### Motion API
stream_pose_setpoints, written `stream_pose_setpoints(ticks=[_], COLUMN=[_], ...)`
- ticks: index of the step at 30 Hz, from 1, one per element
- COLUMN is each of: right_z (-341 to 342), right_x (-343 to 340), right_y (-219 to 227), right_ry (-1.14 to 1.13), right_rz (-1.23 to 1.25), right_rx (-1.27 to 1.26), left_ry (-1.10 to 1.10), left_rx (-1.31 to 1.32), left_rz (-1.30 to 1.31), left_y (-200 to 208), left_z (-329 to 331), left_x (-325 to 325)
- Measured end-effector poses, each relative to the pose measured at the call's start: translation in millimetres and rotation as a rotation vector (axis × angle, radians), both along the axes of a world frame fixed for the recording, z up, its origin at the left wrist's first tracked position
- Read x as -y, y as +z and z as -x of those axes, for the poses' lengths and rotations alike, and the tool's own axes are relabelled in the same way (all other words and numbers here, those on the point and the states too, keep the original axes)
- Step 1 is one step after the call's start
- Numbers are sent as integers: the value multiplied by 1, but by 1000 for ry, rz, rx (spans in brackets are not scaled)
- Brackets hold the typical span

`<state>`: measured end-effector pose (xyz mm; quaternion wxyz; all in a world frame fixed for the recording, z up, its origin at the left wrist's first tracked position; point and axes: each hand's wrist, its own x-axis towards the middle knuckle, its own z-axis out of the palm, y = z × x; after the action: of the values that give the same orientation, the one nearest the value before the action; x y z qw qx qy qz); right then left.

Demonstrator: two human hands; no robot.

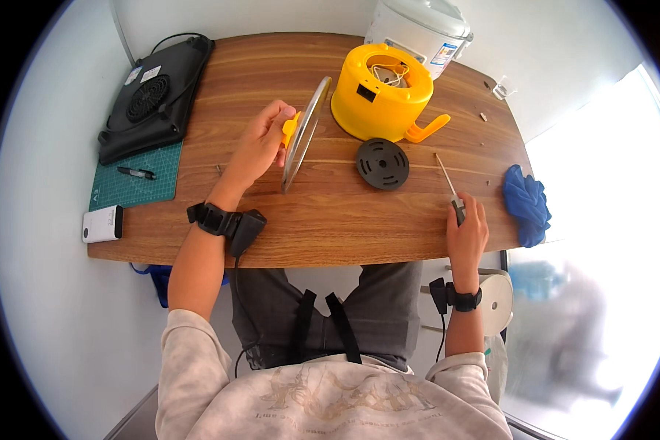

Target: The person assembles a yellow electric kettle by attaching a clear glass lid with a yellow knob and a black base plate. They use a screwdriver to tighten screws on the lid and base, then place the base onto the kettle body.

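My left hand (260, 143) is closed on the yellow knob of a glass lid (310, 136). The lid stands on edge, raised above the table, with its metal rim toward the right. In my right hand (468, 233), resting near the table's front edge, is a screwdriver (457, 205) whose shaft points away from me. Beyond the hands sits a yellow electric pot (350, 92), apparently upside down, with thin white wires showing in its round opening and its handle at the right. A black slotted disc (382, 177) lies just in front of the pot.
A white rice cooker (418, 33) stands behind the pot. At left are a black laptop cooling pad (154, 81), a green cutting mat (132, 187) with a black pen (136, 173), and a white power bank (103, 224). A blue cloth (526, 205) lies on the right edge.
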<state>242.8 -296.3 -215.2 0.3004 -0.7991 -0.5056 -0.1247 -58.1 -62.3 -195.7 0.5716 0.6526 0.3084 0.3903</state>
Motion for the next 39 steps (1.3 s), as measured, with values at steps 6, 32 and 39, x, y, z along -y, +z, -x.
stream_pose_setpoints(ticks=[6,32,39], right_z=[-3,-12,-13], right_x=[-6,-7,-6], right_y=[-6,-21,-21], right_ry=[29,50,74], right_rz=[8,-50,-79], right_rx=[36,11,14], left_ry=[74,310,331], left_rx=[125,-318,-798], left_rz=[25,-250,-644], left_y=[-4,18,28], left_z=[5,13,27], left_x=[-6,-25,-68])
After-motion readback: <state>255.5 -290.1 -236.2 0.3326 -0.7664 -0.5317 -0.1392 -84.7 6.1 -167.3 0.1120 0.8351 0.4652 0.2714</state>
